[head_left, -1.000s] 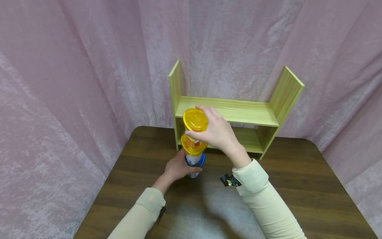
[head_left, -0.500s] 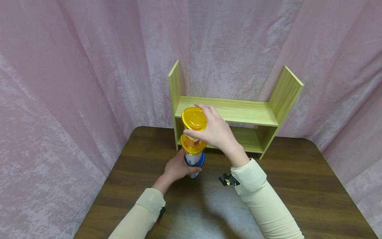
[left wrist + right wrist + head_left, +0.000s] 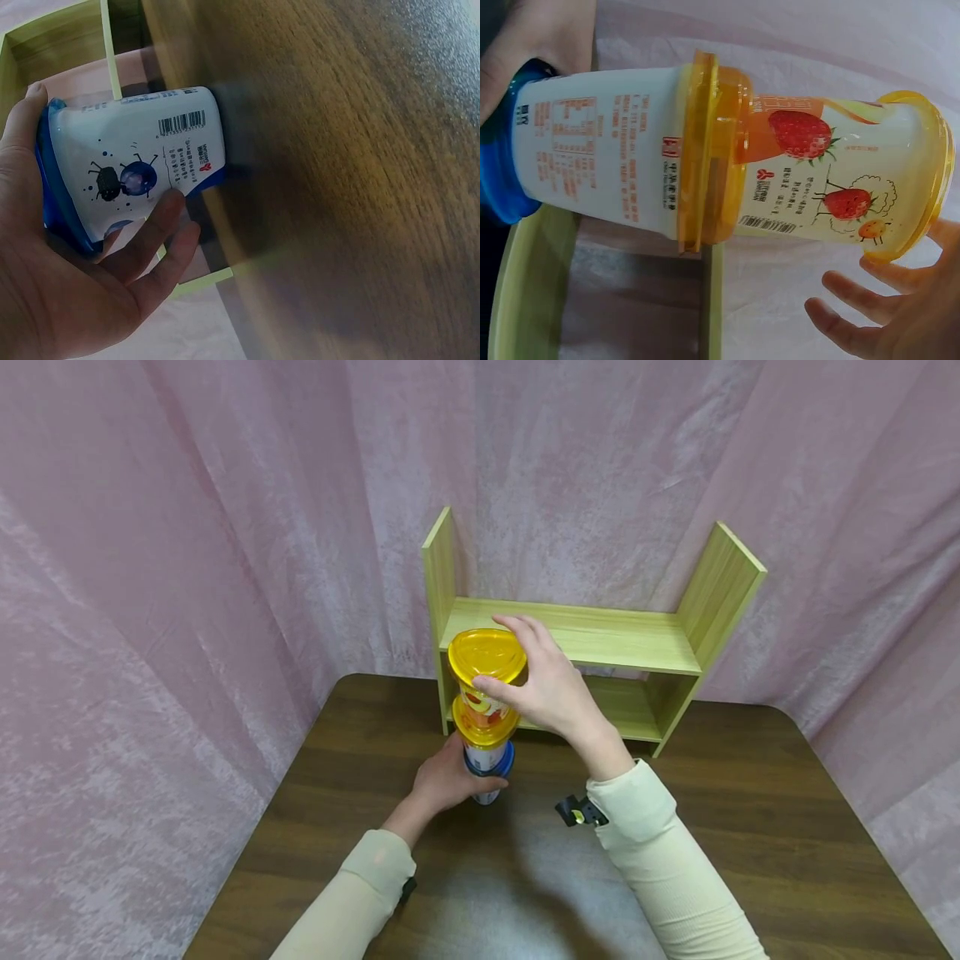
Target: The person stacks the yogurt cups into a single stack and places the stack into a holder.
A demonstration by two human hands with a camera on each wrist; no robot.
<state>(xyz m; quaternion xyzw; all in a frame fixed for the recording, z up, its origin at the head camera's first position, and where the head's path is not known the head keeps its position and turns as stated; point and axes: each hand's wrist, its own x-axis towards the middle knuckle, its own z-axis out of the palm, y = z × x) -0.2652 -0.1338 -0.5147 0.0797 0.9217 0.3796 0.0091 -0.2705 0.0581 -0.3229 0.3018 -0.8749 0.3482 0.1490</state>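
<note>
Head view: Three lidded cups stood stacked upright on a dark wood-grain table (image 3: 750,777), in front of the left end of a two-tier pale wooden shelf (image 3: 577,635). A blue-lidded cup (image 3: 507,763) was at the bottom, a white yellow-lidded cup (image 3: 486,727) in the middle, and a strawberry-print cup (image 3: 483,712) on top. The left hand (image 3: 442,777) gripped the blue-lidded cup near its upper end, thumb on the near side. The right hand (image 3: 551,689) was at the yellow top lid (image 3: 486,653) — fingers spread apart, thumb over the near rim; how firmly it touched could not be determined. A pink velvet curtain (image 3: 300,510) hung behind the shelf. A black wrist device (image 3: 581,812) was noted at the right cuff (image 3: 633,806).

Left wrist view: The left hand's fingers lay to both sides of the blue-lidded cup, a fingertip against the white wall. That wall carried a barcode (image 3: 182,124) and two dark cartoon figures.

Right wrist view: The strawberry-print cup sat base-down on the lid of the white yellow-lidded cup, whose side bore orange printed text. The right hand's visible fingers were spread beside the top lid — the lower two clear of the cup wall. Part of the left hand showed at the blue lid.
</note>
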